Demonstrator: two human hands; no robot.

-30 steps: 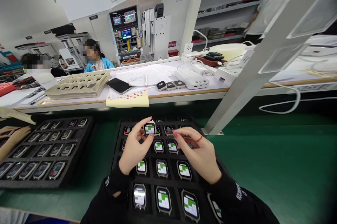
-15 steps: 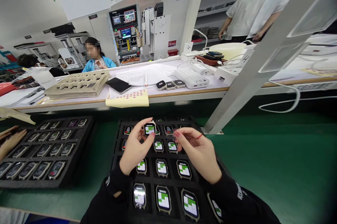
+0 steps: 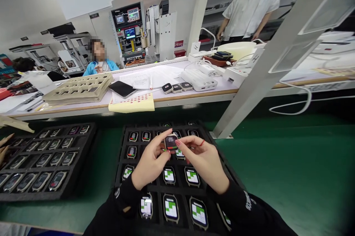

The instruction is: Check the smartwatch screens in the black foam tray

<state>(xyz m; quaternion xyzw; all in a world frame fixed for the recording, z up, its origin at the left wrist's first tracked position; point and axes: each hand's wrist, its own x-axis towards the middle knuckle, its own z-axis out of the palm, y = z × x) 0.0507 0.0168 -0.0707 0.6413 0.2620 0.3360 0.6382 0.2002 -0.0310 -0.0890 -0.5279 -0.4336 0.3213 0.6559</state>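
Note:
A black foam tray (image 3: 124, 154) in front of me holds several smartwatch bodies with lit green-and-white screens. Both my hands hover over its middle rows. My left hand (image 3: 151, 164) and my right hand (image 3: 203, 162) together pinch one watch body (image 3: 171, 142), lifted above the tray; its screen is dark with a red and green strip. Fingers of both hands are closed on its edges. Black sleeves cover both my forearms.
A second black tray (image 3: 83, 154) of dark-screened watches lies to the left, with another person's fingers (image 3: 3, 147) at its left edge. Behind runs a white bench (image 3: 194, 97) with beige trays (image 3: 79, 88), a phone, chargers and papers. A slanted white post (image 3: 249, 92) rises at right. People are behind.
The watch with the green-white screen is no longer held by my left hand; both hands have shifted right and now hold a dark-screened watch together. The view moved slightly.

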